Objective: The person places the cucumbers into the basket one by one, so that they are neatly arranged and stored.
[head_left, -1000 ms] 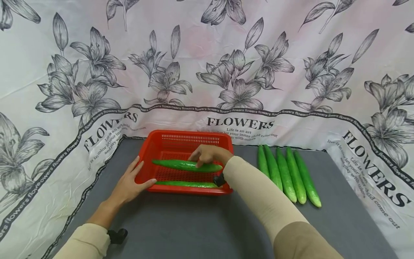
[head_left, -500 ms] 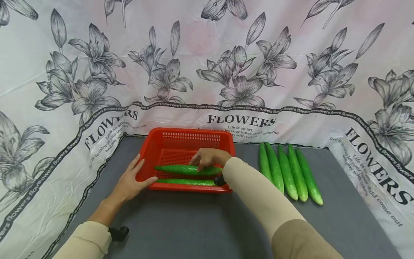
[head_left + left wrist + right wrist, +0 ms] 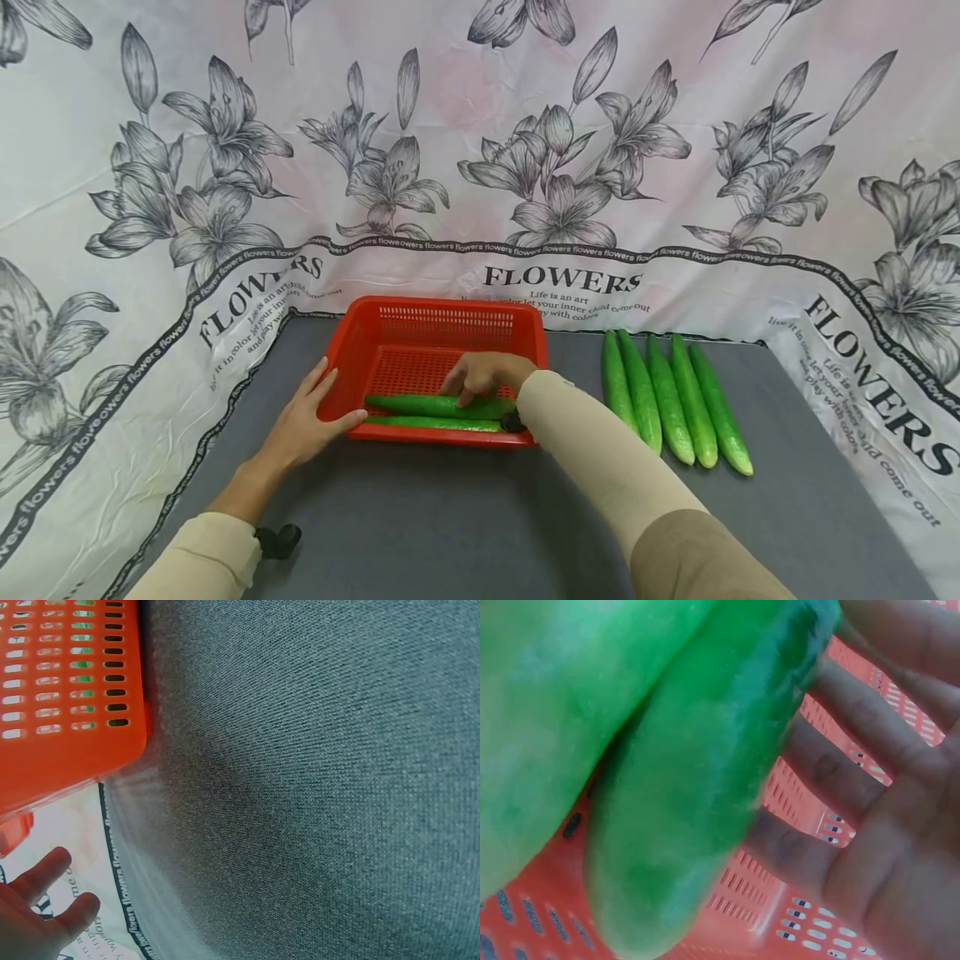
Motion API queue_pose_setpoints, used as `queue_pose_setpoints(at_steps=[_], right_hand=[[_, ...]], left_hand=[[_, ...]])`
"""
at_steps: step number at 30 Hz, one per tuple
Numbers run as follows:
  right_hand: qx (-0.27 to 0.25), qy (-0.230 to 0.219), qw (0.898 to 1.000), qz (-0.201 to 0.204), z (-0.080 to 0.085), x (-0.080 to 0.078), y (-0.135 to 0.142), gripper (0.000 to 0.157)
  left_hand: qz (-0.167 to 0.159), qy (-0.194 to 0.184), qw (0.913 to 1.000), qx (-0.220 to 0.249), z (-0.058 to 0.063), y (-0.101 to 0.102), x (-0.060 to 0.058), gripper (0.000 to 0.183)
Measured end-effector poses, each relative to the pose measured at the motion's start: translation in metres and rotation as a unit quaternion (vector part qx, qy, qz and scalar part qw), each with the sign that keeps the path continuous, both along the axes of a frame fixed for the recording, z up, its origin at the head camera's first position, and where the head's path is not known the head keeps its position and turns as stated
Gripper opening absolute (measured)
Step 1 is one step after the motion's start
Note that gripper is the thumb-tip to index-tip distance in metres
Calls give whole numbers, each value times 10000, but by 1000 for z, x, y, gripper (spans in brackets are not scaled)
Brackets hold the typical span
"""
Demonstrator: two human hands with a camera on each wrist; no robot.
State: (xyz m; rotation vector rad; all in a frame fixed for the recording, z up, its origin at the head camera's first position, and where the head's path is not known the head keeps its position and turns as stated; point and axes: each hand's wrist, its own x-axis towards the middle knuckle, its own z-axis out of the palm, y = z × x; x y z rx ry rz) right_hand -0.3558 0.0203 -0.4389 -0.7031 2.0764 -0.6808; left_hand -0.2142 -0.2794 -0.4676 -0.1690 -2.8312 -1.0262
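In red basket (image 3: pixel 420 337), right grip (image 3: pixel 483 375) pinching cucumber (image 3: pixel 420 405), near front edge (image 3: pixel 442 435), room behind, left grip (image 3: pixel 306 423) spread at rim (image 3: pixel 341 343)

Flower-printed cloth (image 3: pixel 450 200) behind grey tabletop (image 3: pixel 420 517)

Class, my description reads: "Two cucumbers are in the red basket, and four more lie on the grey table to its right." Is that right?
Not quite: the table count is wrong. The head view shows five cucumbers on the grey table, to the right of the red basket, which does contain two cucumbers.
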Motion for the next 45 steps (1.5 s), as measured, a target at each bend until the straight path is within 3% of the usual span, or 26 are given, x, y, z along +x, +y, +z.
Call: queue_pose_setpoints(at_steps=[5,12,21,26,35,45], right_hand=[[19,-105,9999,4,5,1,0,39],[-16,179,9998,62,14,0,2,39],[-51,494,9987,69,47,9,9,37],[-352,633,9973,145,73,19,15,39],[-1307,824,9855,-709,109,45,42,37],[-1931,1285,9667,-1078,133,72,75,43]], left_hand=[[-11,51,10000,-18,-1,-1,0,93],[-45,31,10000,-54,-1,-1,-1,94],[-56,33,10000,-10,-4,2,-1,93],[-29,44,10000,-63,-3,1,0,93],[-36,110,9999,-56,-2,1,-1,93],[-79,124,9998,-101,-1,3,1,92]])
